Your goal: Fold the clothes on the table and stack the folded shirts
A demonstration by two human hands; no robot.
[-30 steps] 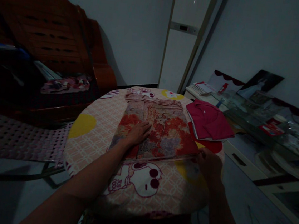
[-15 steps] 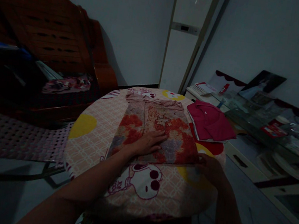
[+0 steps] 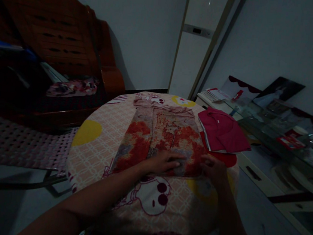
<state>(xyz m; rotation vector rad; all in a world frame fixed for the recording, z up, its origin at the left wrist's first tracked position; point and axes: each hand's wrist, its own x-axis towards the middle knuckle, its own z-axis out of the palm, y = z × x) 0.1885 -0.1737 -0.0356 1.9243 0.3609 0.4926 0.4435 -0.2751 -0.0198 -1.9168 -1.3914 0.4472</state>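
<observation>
A patterned garment [image 3: 140,134] in rusty red, grey and beige lies spread on the round table, its gathered pinkish end at the far side. My left hand [image 3: 165,162] rests on its near part, fingers stretched to the right and holding nothing. Over the garment's near right corner is my right hand [image 3: 214,171], fingers loosely bent with the thumb apart; no cloth shows lifted between them. Beyond the right hand lies a folded magenta garment [image 3: 222,130], on top of something with a white edge.
A cartoon-printed cloth [image 3: 110,127] covers the table. To the left are a wooden bench [image 3: 61,31] and a woven lounger [image 3: 23,144]. Along the right wall stands a glass-topped cabinet [image 3: 268,126] with papers and small items. A tall white appliance [image 3: 191,61] stands behind.
My left hand has slid nearer and slightly right over the patterned garment. My right hand has shifted from the garment's corner edge slightly left and up onto it. The view has shifted slightly.
</observation>
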